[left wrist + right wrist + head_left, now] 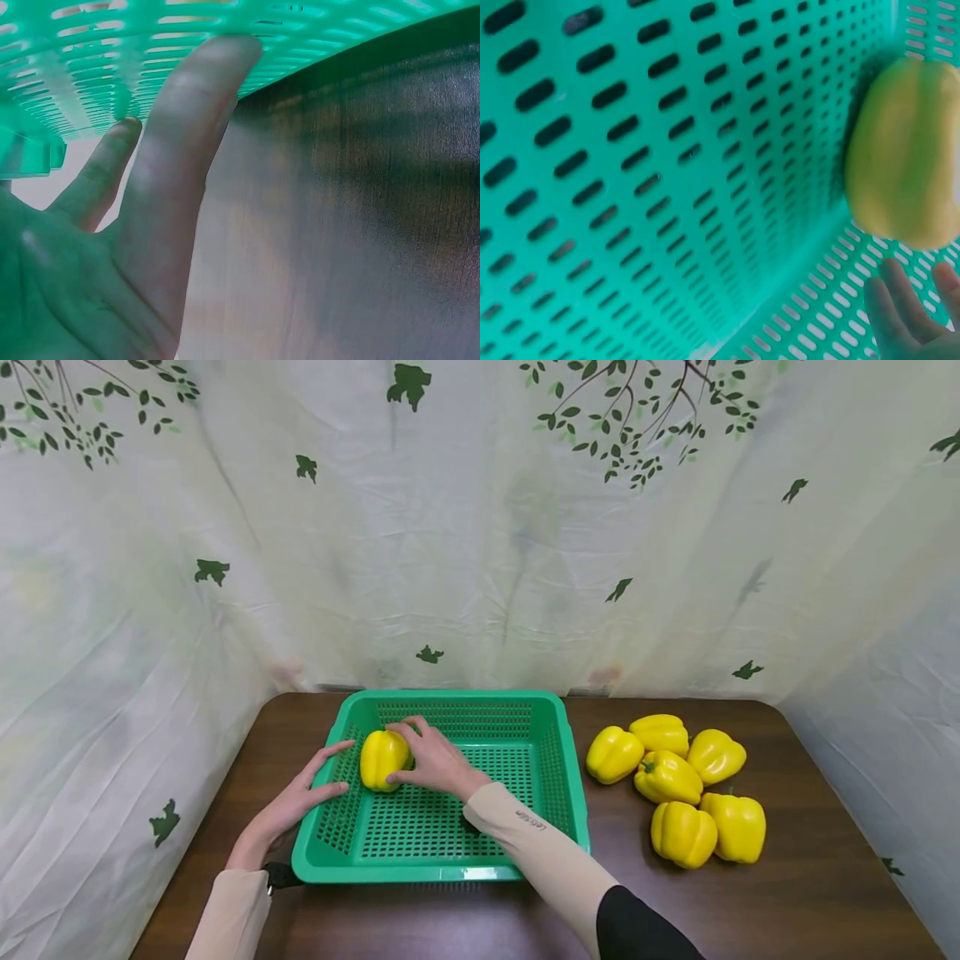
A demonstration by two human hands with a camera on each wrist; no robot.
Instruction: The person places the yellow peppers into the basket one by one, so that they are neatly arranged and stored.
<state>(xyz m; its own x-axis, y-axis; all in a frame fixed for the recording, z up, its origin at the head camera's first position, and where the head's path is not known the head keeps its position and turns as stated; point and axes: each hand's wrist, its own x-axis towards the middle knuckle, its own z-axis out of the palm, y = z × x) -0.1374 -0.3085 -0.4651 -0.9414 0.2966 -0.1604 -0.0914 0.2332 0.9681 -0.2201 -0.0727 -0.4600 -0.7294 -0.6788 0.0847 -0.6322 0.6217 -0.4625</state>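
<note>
A yellow bell pepper (382, 762) sits inside a green plastic basket (558, 777), near its left wall. My right hand (442, 764) reaches over the basket, its fingers and thumb spread beside the pepper. The right wrist view shows a gap between the visible fingertips (900, 292) and the pepper (900, 157). Outside the basket's left side is my left hand (288, 802), with fingers and thumb stretched out. In the left wrist view its straight thumb (180, 142) rests against the slotted basket wall (315, 37).
Several yellow bell peppers (667, 777) lie grouped on the brown wooden table (832, 893), right of the basket. A pale curtain with leaf prints (480, 527) hangs behind the table and along both sides.
</note>
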